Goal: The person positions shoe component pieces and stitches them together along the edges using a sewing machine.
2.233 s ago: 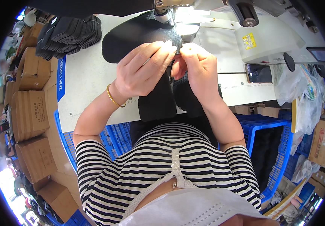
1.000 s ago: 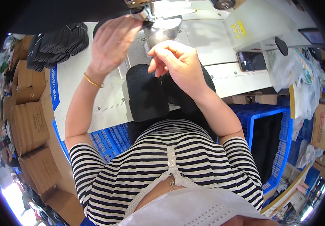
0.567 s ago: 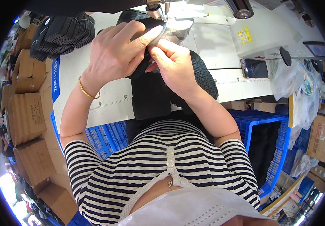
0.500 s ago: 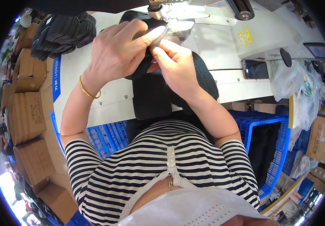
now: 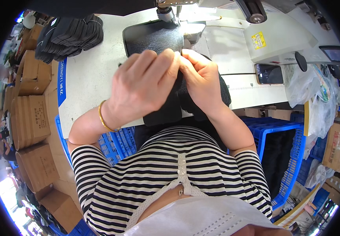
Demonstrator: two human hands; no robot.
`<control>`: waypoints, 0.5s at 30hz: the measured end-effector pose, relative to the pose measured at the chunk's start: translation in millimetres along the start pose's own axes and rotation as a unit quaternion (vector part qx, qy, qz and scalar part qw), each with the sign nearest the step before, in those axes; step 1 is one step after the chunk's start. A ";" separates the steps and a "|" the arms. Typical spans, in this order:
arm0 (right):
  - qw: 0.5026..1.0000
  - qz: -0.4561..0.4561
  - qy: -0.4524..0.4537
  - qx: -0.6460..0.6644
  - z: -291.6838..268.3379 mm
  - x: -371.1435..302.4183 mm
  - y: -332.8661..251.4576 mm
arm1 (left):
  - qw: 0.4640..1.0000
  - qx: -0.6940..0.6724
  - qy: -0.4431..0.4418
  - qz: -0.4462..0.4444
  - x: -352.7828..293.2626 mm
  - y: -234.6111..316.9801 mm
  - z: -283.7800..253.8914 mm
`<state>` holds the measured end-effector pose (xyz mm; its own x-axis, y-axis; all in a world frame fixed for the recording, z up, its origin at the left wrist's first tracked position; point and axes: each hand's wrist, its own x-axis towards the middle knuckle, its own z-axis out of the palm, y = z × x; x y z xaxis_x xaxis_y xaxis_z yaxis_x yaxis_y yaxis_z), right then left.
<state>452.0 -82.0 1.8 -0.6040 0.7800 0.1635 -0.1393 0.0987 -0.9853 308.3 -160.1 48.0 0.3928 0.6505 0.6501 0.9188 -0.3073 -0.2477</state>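
Note:
A flat black fabric piece [image 5: 150, 36] with rounded corners lies under the needle area of a sewing machine [image 5: 166, 15], lit by its lamp. Just below it, my left hand [image 5: 140, 84] is closed, its fingers curled with the back of the hand upward. My right hand [image 5: 202, 84] pinches beside it, thumb and fingertips meeting the left hand's. What lies between the fingertips is hidden, though black fabric shows right around them. More dark fabric [image 5: 224, 88], partly mesh-like, spreads beneath the right hand and hangs toward the table's near edge.
Stacks of black fabric pieces [image 5: 69, 35] sit at the table's far left. A phone [image 5: 269, 74] lies on the right by the machine body [image 5: 280, 39]. Blue crates [image 5: 282, 126] stand under the table edge; cardboard boxes [image 5: 30, 122] line the left side, plastic bags [image 5: 307, 86] the right.
Both hands have drawn back toward me from the needle, the left one turning into a curled grip. The black piece under the machine is now uncovered.

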 end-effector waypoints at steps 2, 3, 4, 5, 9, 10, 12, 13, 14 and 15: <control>1.000 -0.017 -0.001 0.007 2.0 -1.2 -0.6 | 1.000 -0.001 0.018 0.016 -1.4 2.0 -2.2; 0.999 -0.034 0.000 0.011 2.1 -1.2 -0.8 | 1.000 0.000 0.019 0.016 -0.3 0.5 -0.3; 0.999 -0.036 -0.001 0.011 1.9 -1.4 -1.5 | 0.999 0.005 0.040 0.023 1.2 -2.4 3.3; 1.000 -0.023 -0.005 0.013 1.7 -1.6 -2.4 | 0.998 0.011 0.060 0.031 2.5 -4.5 6.1; 0.998 -0.060 0.020 0.020 3.6 3.7 1.4 | 0.998 0.004 0.065 0.020 6.5 -8.7 15.5; 0.998 -0.062 0.019 0.023 4.9 4.8 -0.3 | 0.997 0.004 0.071 0.014 7.6 -9.8 17.6; 0.997 -0.045 0.030 0.063 6.1 6.6 -4.9 | 0.997 0.007 0.076 0.010 9.9 -13.2 21.8; 0.996 -0.047 0.029 0.065 6.5 7.9 -5.4 | 0.997 0.004 0.080 0.006 11.4 -15.4 24.3; 0.996 -0.030 0.029 0.083 6.8 9.5 -5.6 | 0.997 0.000 0.083 0.003 12.2 -16.9 25.1; 0.994 -0.015 0.030 0.100 5.1 11.8 -6.3 | 0.996 0.001 0.084 0.005 13.9 -17.7 24.9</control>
<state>441.8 -76.6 10.2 -0.5504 0.8145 0.1834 -0.3136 0.0019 -0.9496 298.4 -128.3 43.5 0.3908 0.5220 0.7581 0.9147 -0.3121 -0.2567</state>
